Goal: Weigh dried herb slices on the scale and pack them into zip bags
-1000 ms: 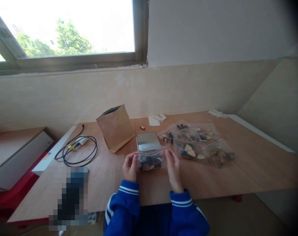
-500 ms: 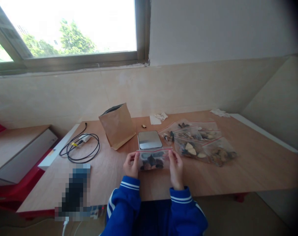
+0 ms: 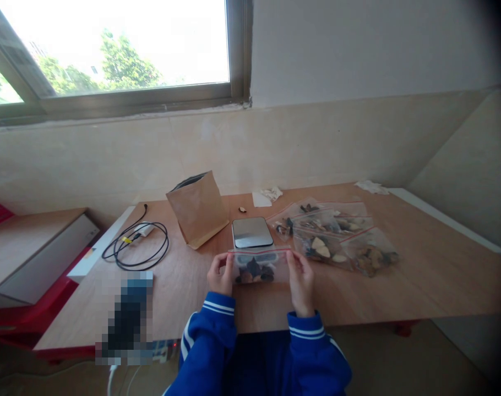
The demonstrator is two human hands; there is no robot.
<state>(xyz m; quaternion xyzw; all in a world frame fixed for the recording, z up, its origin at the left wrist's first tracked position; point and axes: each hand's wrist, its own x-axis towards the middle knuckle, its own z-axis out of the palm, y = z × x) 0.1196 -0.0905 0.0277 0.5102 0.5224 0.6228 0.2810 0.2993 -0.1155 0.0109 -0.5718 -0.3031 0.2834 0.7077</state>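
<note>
Pinching one red-striped bag (image 3: 255,268) by its top corners, seemingly to pull its mouth straight, the left hand (image 3: 221,273) and right hand (image 3: 301,282) have it over the bench (image 3: 432,269), just before one silver-topped device (image 3: 252,232). I count one paper pouch (image 3: 201,212) and at least three more filled bags (image 3: 370,254), overlapping.

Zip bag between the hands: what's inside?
The zip bag holds several dark pieces and a paler brownish one. Anything beneath those pieces is covered and can't be seen.

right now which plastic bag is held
The bag in front of the scale, held by left hand and right hand; the other plastic bags lie to its right.
</note>
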